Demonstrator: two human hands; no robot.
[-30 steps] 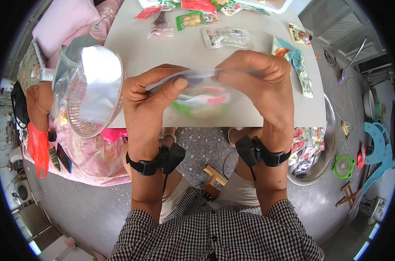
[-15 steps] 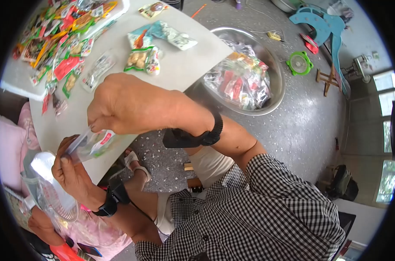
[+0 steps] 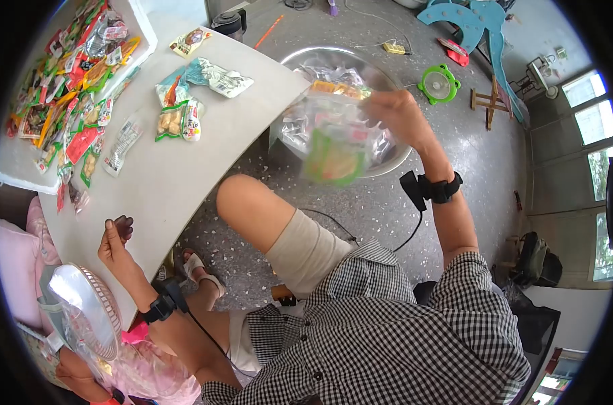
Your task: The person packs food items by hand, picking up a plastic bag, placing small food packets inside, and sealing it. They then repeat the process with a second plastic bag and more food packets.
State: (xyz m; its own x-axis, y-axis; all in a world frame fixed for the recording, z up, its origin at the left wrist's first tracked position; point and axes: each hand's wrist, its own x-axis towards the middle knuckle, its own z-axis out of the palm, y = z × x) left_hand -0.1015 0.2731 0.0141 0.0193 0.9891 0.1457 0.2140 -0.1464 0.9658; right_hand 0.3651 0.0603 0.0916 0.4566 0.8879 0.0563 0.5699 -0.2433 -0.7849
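Over the metal basin [image 3: 397, 160], my right hand [image 3: 397, 118] is closed on the top of a clear plastic bag [image 3: 333, 145]. The bag hangs down, blurred, with a green-edged packet visible inside. My left hand [image 3: 117, 250] is beside the left part of the white table [image 3: 178, 162], holding nothing, thumb and fingers slightly apart. Several wrapped packets lie in the basin. On the table are a green-edged packet [image 3: 171, 121], a teal and white packet [image 3: 225, 79] and a clear packet [image 3: 123, 145].
A white foam box [image 3: 143, 34] full of colourful packets stands at the upper left. A fan [image 3: 84, 307] and another person's hand [image 3: 77, 370] are at the lower left. On the floor are a green fan [image 3: 439, 85] and a small wooden stand [image 3: 490, 101].
My right hand has moved right, from beside my left hand to over the basin, carrying the bag. My left hand has let go of the bag. The view has shifted slightly.
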